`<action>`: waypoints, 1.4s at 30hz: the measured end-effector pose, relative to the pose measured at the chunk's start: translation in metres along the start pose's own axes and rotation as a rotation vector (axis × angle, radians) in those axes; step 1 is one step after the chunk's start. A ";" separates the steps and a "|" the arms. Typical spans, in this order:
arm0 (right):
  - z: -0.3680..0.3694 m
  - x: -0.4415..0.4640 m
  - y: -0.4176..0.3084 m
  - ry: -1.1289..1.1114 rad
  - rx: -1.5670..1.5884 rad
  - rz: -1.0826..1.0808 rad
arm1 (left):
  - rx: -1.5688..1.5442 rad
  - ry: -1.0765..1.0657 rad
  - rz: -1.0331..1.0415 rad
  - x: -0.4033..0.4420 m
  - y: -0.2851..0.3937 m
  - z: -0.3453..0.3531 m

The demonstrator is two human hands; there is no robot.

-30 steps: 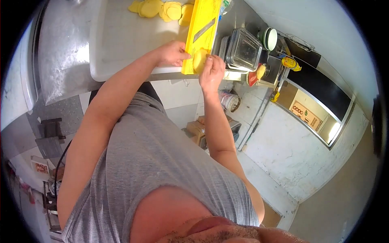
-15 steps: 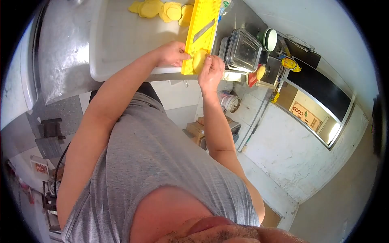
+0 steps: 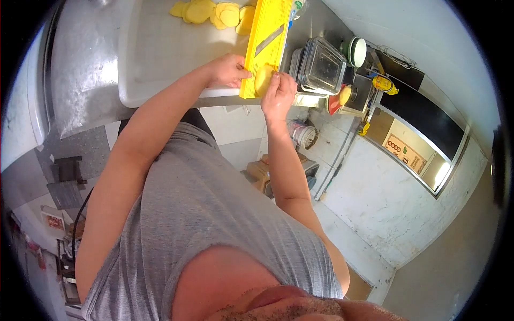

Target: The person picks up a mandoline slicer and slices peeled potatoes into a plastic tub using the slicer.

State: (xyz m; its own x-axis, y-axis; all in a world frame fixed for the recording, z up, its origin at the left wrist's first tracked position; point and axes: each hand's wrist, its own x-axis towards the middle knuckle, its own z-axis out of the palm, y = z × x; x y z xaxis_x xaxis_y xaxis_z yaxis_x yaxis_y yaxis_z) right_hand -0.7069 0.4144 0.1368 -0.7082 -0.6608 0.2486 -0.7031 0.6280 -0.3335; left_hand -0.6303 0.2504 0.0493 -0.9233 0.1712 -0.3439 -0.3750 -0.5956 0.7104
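A yellow mandoline slicer [image 3: 272,24] with a slanted metal blade lies across a white tray [image 3: 126,80]. My left hand [image 3: 227,72] grips the slicer's left edge near its lower end, thumb on top and fingers curled. On the slicer's face, below the blade, lies a peeled yellow potato [image 3: 263,79]. My right hand [image 3: 279,96] closes on the potato's right side, with the thumb against it; the other fingers are partly hidden. Several thin potato slices [image 3: 198,10] lie overlapping in the tray, left of the slicer's upper part.
Stacked clear containers [image 3: 324,64] stand on the metal counter [image 3: 88,69] to the right. Past them are green-and-white bowls [image 3: 356,52] and a yellow bottle [image 3: 384,84]. On the floor below are a bucket [image 3: 307,136] and a cardboard box [image 3: 259,171].
Nearly nothing differs. Both hands, the potato and the slicer keep the same places.
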 end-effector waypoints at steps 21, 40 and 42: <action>-0.006 0.000 0.004 0.001 0.099 -0.059 | 0.016 -0.011 -0.008 -0.001 0.000 -0.002; 0.007 0.001 0.005 0.107 0.076 -0.022 | -0.063 -0.017 0.009 0.001 -0.001 -0.001; 0.007 0.001 0.006 0.105 0.068 -0.019 | -0.065 -0.010 0.011 0.000 0.000 0.000</action>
State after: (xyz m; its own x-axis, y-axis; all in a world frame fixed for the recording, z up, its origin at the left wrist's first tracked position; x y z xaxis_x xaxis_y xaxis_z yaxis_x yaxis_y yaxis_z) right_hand -0.7115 0.4141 0.1287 -0.7003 -0.6233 0.3478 -0.7128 0.5842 -0.3882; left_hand -0.6302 0.2504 0.0490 -0.9282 0.1720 -0.3300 -0.3591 -0.6468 0.6728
